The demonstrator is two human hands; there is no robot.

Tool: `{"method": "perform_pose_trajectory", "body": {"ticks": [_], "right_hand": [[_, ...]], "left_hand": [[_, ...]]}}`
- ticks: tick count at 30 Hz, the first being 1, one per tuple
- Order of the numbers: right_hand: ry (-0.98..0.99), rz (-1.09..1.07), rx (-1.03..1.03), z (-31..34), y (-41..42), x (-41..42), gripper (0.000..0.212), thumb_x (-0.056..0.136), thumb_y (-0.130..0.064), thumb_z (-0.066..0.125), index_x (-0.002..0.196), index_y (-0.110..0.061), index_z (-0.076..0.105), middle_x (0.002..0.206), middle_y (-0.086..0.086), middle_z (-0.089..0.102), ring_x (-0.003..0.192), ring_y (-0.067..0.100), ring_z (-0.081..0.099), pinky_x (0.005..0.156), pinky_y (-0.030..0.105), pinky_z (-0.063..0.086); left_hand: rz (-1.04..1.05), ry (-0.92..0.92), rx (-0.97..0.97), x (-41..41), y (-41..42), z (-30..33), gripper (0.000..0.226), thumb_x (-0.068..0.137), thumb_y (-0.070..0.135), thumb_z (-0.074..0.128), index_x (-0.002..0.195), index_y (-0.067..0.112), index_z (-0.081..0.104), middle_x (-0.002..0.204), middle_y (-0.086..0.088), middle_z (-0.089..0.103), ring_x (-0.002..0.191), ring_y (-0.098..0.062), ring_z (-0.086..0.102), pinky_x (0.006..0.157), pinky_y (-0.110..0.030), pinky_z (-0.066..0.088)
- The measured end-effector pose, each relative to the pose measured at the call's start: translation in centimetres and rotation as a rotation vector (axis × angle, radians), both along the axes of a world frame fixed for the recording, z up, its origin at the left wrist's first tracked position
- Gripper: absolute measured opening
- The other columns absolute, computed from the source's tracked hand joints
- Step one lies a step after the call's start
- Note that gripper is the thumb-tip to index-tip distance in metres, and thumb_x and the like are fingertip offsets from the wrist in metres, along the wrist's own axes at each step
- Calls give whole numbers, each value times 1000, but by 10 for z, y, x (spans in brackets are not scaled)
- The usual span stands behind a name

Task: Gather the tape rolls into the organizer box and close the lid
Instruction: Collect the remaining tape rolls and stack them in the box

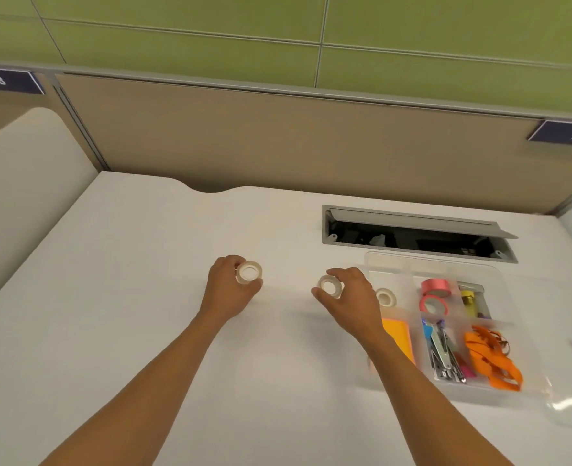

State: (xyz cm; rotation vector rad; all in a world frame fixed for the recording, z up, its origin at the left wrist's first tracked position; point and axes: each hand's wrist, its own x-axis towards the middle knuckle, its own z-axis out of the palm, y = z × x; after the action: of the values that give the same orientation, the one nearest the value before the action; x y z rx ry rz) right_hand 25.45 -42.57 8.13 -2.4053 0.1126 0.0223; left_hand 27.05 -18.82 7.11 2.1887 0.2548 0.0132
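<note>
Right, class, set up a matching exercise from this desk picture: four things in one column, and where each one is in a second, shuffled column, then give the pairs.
Things
1. clear tape roll with white core
2. two pink tape rolls
3. bright orange ribbon
4. orange sticky-note pad

Places
A. near right compartment of the clear plastic organizer box
B. in the left hand, over the white desk
C. middle compartment at the far side of the box
D. left part of the box, beside the right hand's wrist

Pairs: 1-B, 2-C, 3-A, 4-D
</note>
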Motion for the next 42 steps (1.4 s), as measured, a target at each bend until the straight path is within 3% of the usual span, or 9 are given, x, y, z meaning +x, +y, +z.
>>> {"method": "perform_pose_trajectory", "body": {"ticks": [9, 16, 21, 25, 27, 30, 34, 38, 42], "right_hand": [[-81, -116, 49, 10, -85, -46, 44, 78, -38, 74, 115, -18, 63, 117, 4, 59, 106, 18, 55, 82, 25, 36], [-98, -166, 38, 6, -145, -63, 50, 80, -45, 70, 122, -21, 57, 123, 2, 60, 106, 19, 57, 86, 37, 52], [-95, -183, 68, 3, -167, -64, 42, 80, -44, 72, 113, -24, 55, 110, -5, 63, 91, 13, 59, 75, 27, 50], [-107, -139, 79, -4, -180, -61, 31, 81, -43, 70, 102, -22, 61, 102, -5, 65, 83, 9, 57, 64, 18, 43], [-118, -104, 85, -7, -186, -59, 29, 81, -44, 69, 100, -22, 63, 102, -6, 65, 82, 8, 57, 64, 18, 43], [-140, -60, 99, -10, -192, -56, 26, 82, -44, 68, 96, -22, 64, 100, -7, 65, 82, 6, 55, 66, 21, 48], [-180, -47, 143, -12, -197, -57, 22, 82, -43, 68, 90, -23, 66, 97, -10, 63, 85, 3, 56, 70, 28, 54], [-177, -35, 161, -13, -200, -55, 21, 83, -41, 68, 89, -21, 67, 98, -13, 57, 87, 3, 55, 75, 30, 54], [-184, -25, 176, -23, -204, -52, 20, 84, -40, 68, 89, -22, 68, 104, -10, 58, 93, 3, 54, 77, 31, 54]], "left_hand": [[-176, -21, 27, -31, -98, 24, 49, 72, 21, 78, 115, 14, 56, 115, -3, 54, 104, -21, 56, 89, -32, 46], [-250, -34, 75, -27, -167, 33, 53, 75, 25, 76, 121, 12, 53, 121, -6, 53, 107, -23, 55, 90, -33, 46], [-290, -59, 174, -10, -213, 31, 53, 80, 31, 72, 125, 13, 51, 128, -7, 53, 113, -22, 53, 85, -26, 41], [-330, -42, 303, 5, -246, 19, 59, 84, 36, 67, 136, 17, 45, 141, -5, 47, 128, -25, 45, 103, -34, 40], [-342, -32, 369, 12, -260, 14, 59, 85, 39, 65, 137, 19, 45, 144, -5, 45, 130, -24, 44, 105, -36, 39], [-314, 5, 402, 26, -274, 9, 60, 85, 42, 65, 137, 19, 44, 143, -5, 46, 128, -26, 47, 103, -37, 41], [-264, 40, 430, 39, -286, 7, 53, 83, 41, 67, 126, 19, 47, 127, -7, 59, 108, -28, 60, 88, -36, 53], [-277, 66, 562, 44, -295, 0, 48, 89, 41, 59, 128, 16, 53, 132, -7, 57, 114, -28, 58, 95, -35, 47], [-265, 93, 575, 47, -304, -6, 35, 92, 34, 58, 118, 12, 61, 120, -8, 63, 101, -26, 63, 86, -29, 49]]}}
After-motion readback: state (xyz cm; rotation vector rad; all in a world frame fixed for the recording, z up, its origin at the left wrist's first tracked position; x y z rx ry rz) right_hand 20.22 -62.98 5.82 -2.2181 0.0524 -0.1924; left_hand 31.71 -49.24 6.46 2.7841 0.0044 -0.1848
